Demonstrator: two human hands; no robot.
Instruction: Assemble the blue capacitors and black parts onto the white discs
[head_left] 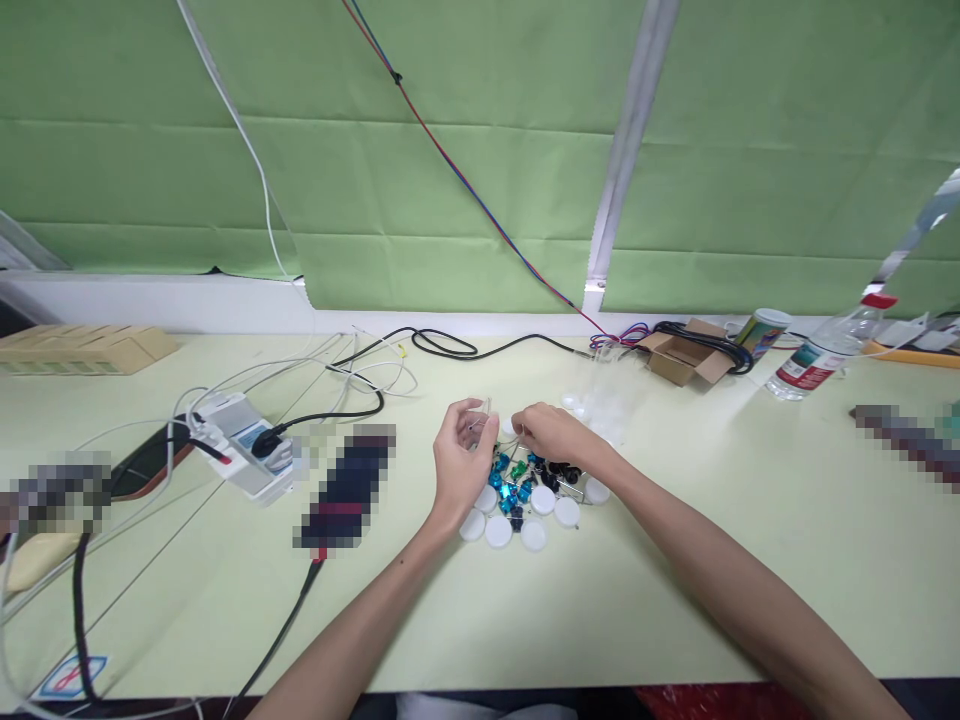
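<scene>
My left hand (461,455) is raised a little above the table, its fingers curled around a small clear part (480,418). My right hand (546,435) meets it from the right, fingertips pinched at the same small part. Just below both hands lies a pile of small parts (525,485): blue, green and black pieces with thin metal pins. Several white round caps (517,520) ring the pile's near side. What exactly sits between my fingertips is too small to tell.
A white power strip (251,450) with plugged cables lies at left, next to a blurred dark object (349,485). An open cardboard box (682,355), a can (761,330) and a lying plastic bottle (821,358) stand at back right. Clear bags (604,400) lie behind the pile.
</scene>
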